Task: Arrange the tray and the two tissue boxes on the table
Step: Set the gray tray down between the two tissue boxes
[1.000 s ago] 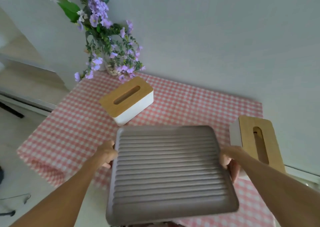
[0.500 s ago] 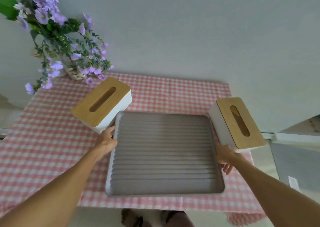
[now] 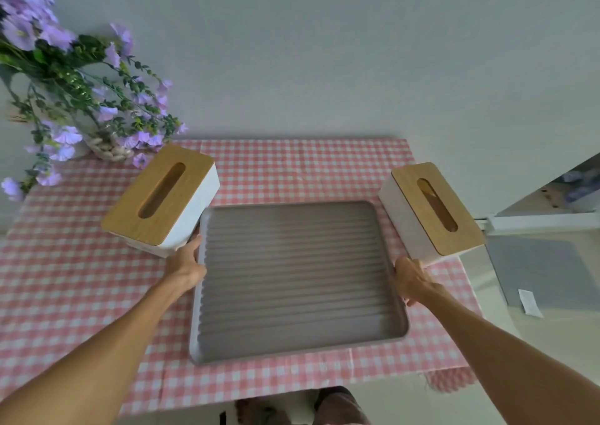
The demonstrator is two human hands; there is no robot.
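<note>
A grey ribbed tray [image 3: 292, 278] lies flat in the middle of the table with the pink checked cloth [image 3: 65, 278]. My left hand [image 3: 185, 263] grips its left rim and my right hand [image 3: 409, 276] grips its right rim. A white tissue box with a wooden lid [image 3: 162, 198] stands at the tray's far left corner, close to my left hand. A second white tissue box with a wooden lid [image 3: 431, 210] stands at the tray's far right corner, near the table's right edge.
A basket vase of purple flowers [image 3: 74, 99] stands at the table's back left, against the grey wall. Right of the table a white ledge [image 3: 539, 221] and the floor lie lower. My feet [image 3: 337, 405] show below the table's front edge.
The tray has come down from a tilted hold in front of me and now lies flat on the cloth between the two boxes. Both hands stay on its side rims.
</note>
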